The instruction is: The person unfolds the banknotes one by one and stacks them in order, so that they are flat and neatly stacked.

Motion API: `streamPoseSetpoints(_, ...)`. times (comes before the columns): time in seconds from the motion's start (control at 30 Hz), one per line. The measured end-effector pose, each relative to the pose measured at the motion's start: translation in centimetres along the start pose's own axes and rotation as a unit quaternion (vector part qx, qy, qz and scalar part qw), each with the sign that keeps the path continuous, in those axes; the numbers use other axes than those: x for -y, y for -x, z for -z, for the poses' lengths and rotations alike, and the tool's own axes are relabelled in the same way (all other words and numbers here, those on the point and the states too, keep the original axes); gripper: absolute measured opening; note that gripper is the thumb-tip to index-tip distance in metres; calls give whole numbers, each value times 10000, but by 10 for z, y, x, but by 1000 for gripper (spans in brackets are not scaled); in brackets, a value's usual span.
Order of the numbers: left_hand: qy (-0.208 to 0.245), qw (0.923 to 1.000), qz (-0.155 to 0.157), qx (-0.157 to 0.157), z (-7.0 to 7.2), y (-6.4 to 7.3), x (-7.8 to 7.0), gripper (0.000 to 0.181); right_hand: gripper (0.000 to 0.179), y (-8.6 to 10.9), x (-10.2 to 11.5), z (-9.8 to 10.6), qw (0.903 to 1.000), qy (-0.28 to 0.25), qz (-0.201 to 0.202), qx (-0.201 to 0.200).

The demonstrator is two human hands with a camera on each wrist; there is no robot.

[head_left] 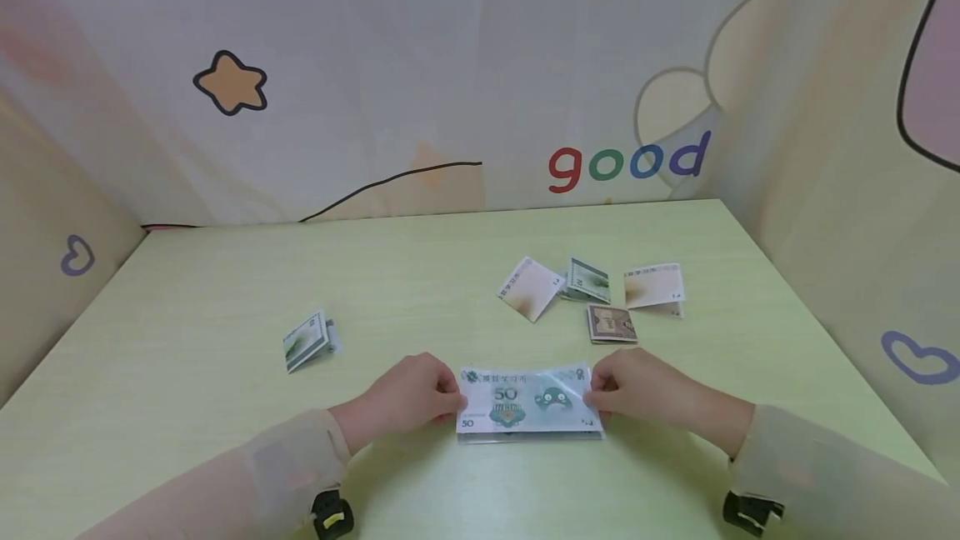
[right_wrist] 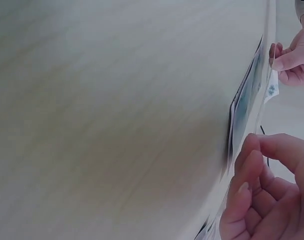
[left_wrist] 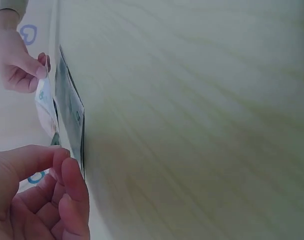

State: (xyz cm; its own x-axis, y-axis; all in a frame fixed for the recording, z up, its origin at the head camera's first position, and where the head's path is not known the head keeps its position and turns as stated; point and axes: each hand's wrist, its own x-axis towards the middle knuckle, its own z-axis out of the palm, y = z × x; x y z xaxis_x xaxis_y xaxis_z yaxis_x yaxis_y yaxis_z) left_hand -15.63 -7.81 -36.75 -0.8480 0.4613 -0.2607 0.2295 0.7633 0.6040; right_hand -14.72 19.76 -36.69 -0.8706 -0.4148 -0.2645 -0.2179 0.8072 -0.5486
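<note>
Both hands hold a pale play banknote marked 50, stretched flat between them near the front of the table. My left hand pinches its left end between thumb and fingers. At the right end, my right hand pinches the note the same way. Beneath it, in the left wrist view, lie greenish notes stacked on the table, and a gap shows between them and the held note. In the head view only their front edge peeks out below the 50 note.
A folded green note lies to the left. Behind my right hand are a pale note, a folded green note, a folded pale note and a brown note. Printed cloth walls enclose the table's back and sides.
</note>
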Motion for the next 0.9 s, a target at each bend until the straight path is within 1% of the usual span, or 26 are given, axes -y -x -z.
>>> streamPoseSetpoints(0.1, -224, 9996, 147, 33, -3, -1, 0, 16, 12, -2, 1, -3, 9997, 137, -210, 36)
streamPoseSetpoints(0.23, -528, 9983, 231, 55, -7, -2, -1, 17, 14, -4, 1, -7, 9981, 371, -485, 121)
streamPoseSetpoints(0.4, -948, 9951, 266, 1, -8, -2, -5, 18, 15, -5, 4, -9, 9962, 546, -652, 202)
streamPoseSetpoints(0.5, -1295, 9911, 318, -26, -9, -2, -8, 17, 15, -6, 7, -8, 9952, 633, -710, 236)
streamPoseSetpoints(0.6, -1679, 9853, 317, -33, -10, -3, -11, 17, 15, -6, 10, -9, 9934, 863, -721, 235)
streamPoseSetpoints(0.73, -2265, 9739, 77, -109, -10, -3, -15, 17, 15, -3, 14, -9, 9879, 1383, -684, 126)
streamPoseSetpoints(0.83, -2699, 9625, -173, -215, -10, -3, -18, 14, 17, -1, 18, -10, 9815, 1822, -574, -88)
streamPoseSetpoints(0.9, -3023, 9520, -400, -276, -12, -4, -20, 9, 16, -1, 21, -12, 9758, 2132, -387, -298)
